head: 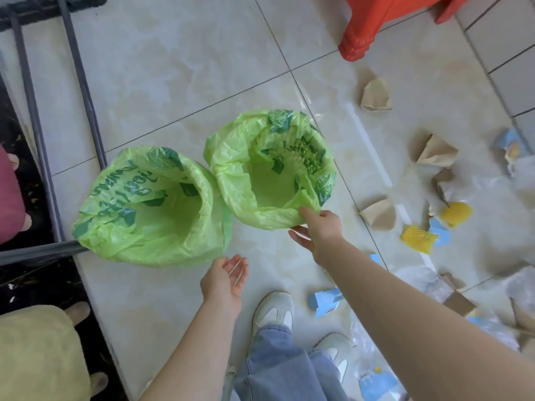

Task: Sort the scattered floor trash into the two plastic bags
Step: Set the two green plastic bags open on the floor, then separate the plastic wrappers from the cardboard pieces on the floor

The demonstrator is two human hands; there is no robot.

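Two green plastic bags stand open on the tiled floor [173,68], rims rolled down, sides touching. Left bag [150,206] sits next to a grey metal frame [37,134]; right bag [270,169] is just beyond it, to the right.

R hand [315,230]: thumb and fingers pinch the near rim of the right bag. L hand [224,277]: palm up, fingers relaxed, holding nothing, just below the left bag's near edge, not touching.

Trash lies scattered right of the bags, well apart from them:
- brown paper pieces [376,95], several, crumpled/folded
- yellow foam nets [418,238], two
- blue card scraps [324,301], one near the person's white shoes [273,309]
- clear plastic film [417,277], blurred

Both bags: no trash seen inside. Red plastic stool [376,21] stands at top right.
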